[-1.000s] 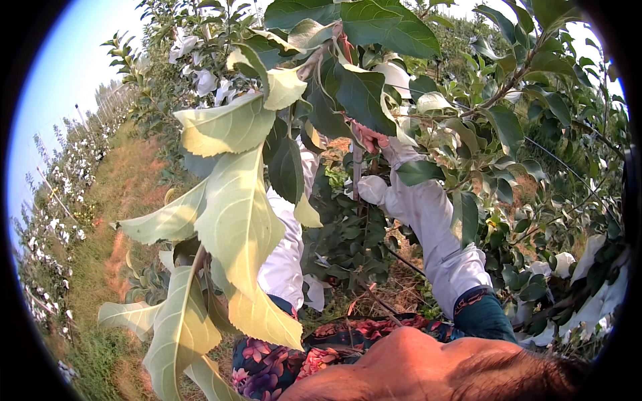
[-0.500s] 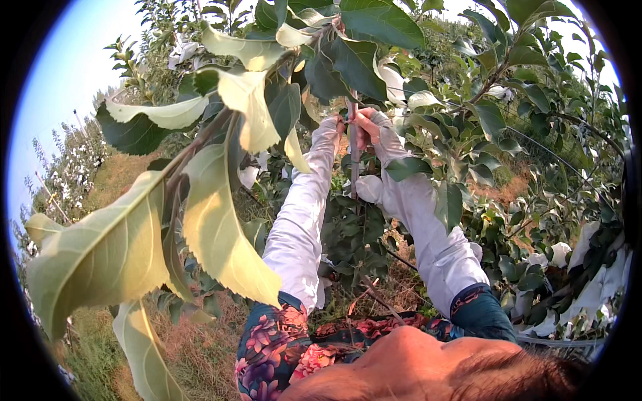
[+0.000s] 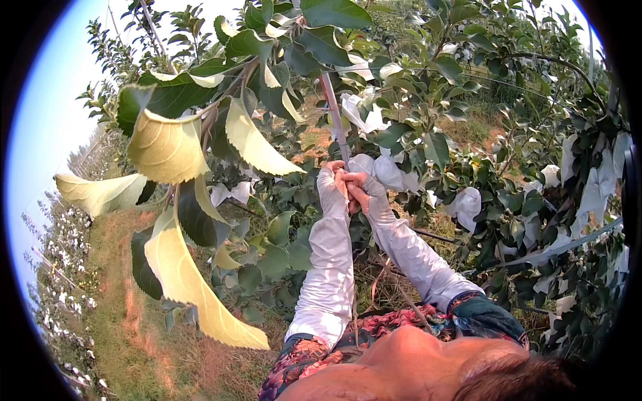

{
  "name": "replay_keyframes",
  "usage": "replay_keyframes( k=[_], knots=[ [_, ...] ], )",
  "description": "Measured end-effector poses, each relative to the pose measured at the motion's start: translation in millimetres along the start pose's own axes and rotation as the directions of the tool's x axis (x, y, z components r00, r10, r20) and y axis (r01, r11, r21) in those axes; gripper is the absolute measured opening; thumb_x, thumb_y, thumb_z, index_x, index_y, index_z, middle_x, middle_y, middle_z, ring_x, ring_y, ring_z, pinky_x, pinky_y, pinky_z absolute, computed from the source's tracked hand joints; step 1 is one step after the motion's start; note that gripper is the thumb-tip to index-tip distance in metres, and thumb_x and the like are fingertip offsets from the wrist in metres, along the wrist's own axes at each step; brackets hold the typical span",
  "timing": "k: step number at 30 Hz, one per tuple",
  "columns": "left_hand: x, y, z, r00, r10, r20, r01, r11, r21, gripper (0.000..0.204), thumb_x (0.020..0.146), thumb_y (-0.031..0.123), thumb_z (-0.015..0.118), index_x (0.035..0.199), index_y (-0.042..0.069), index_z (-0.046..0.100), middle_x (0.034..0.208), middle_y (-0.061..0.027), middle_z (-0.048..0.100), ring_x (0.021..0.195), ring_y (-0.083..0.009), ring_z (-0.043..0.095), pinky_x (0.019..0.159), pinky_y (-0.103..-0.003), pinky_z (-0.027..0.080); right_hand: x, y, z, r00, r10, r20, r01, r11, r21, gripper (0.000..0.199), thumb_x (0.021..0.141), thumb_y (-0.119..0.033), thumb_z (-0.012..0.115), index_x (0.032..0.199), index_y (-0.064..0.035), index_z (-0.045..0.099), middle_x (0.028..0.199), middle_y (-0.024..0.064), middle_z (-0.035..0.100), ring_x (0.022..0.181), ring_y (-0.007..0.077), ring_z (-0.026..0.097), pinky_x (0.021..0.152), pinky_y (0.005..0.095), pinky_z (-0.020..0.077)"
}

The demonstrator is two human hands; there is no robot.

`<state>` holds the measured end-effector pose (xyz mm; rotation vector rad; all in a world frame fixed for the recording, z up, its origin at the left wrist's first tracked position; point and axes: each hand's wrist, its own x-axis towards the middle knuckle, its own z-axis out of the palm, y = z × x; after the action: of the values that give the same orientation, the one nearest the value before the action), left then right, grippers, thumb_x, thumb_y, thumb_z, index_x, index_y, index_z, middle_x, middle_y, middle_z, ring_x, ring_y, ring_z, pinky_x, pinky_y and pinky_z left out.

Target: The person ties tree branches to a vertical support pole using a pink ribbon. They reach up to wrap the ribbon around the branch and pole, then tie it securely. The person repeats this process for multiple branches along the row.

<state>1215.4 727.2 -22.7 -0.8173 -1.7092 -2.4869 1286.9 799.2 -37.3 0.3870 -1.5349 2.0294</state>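
Note:
My left hand and my right hand meet at the lower end of the visible stretch of a thin, purplish-grey stem. The fingers of both are closed and pressed together. Whatever they pinch is hidden or too small to name, and I cannot tell whether they grip the stem itself. White sleeves cover both forearms up to the hands. Just beyond my right hand hang white fruit bags among green leaves.
Large pale-backed leaves on a branch hang close at the left. More white bags hang in dense foliage at the right, where a pale strap crosses. A thin wire runs behind. Grass and bare soil lie lower left.
Both hands have come down and closer together along the stem. The view has shifted, so the near leaves sit differently and more white bags show beside my right hand.

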Motion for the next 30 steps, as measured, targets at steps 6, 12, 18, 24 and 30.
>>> replay_keyframes(
  k=[6,12,18,24,30],
  knots=[
    [-128.4,-34.8,-10.8,0.999,0.037,0.035,-0.043,0.981,0.191,0.015,0.088,0.006,0.039,0.095,0.001,0.051,0.083,-0.0084,0.051,0.076,-0.0193,0.051,0.069,-0.029,0.042,-143.8,10.0,5.7,0.948,0.181,-0.26,-0.15,0.979,0.135,0.016,0.087,-0.003,0.048,0.101,-0.0061,0.056,0.066,-0.0011,0.053,0.047,0.0054,0.047,0.043,0.0178,0.039],
    [-295.4,-9.7,-90.6,0.734,-0.215,0.645,-0.098,0.905,0.413,0.031,0.078,0.0,0.055,0.108,0.002,0.051,0.087,-0.0151,0.053,0.079,-0.0267,0.055,0.069,-0.036,0.044,-294.7,-10.9,0.8,0.799,0.599,-0.052,-0.597,0.78,-0.188,0.01,0.087,-0.005,0.051,0.094,-0.0025,0.058,0.074,0.0028,0.058,0.058,0.0083,0.055,0.052,0.0217,0.0472],
    [-462.6,-76.4,-207.8,0.462,-0.841,0.28,-0.524,-0.003,0.852,0.028,0.082,0.023,0.058,0.101,0.003,0.053,0.086,-0.016,0.059,0.078,-0.0334,0.058,0.069,-0.04,0.045,-393.1,15.8,-26.1,0.545,0.747,0.38,-0.5,0.654,-0.568,0.03,0.09,-0.03,0.049,0.099,-0.0034,0.06,0.081,0.0043,0.061,0.083,0.0139,0.057,0.077,0.0291,0.0443],
    [-557.9,-28.9,-241.2,0.422,-0.899,-0.119,0.057,-0.104,0.993,0.026,0.082,0.019,0.057,0.102,0.004,0.053,0.082,-0.0129,0.058,0.074,-0.0287,0.057,0.064,-0.037,0.045,-418.1,-42.8,-26.6,0.413,0.741,0.53,-0.491,0.671,-0.556,0.032,0.09,-0.036,0.048,0.099,-0.0081,0.061,0.076,0.0021,0.059,0.073,0.0117,0.051,0.067,0.0284,0.0413],
    [-611.6,3.1,-211.7,0.458,-0.888,-0.041,0.337,0.131,0.932,0.024,0.082,0.016,0.057,0.103,0.005,0.053,0.079,-0.0098,0.057,0.069,-0.024,0.056,0.06,-0.034,0.045,-479.3,-31.2,-28.3,0.487,0.692,0.534,-0.51,0.721,-0.469,0.026,0.088,-0.028,0.052,0.097,-0.0055,0.062,0.081,0.0035,0.062,0.077,0.0127,0.055,0.073,0.027,0.0437]
  ],
)
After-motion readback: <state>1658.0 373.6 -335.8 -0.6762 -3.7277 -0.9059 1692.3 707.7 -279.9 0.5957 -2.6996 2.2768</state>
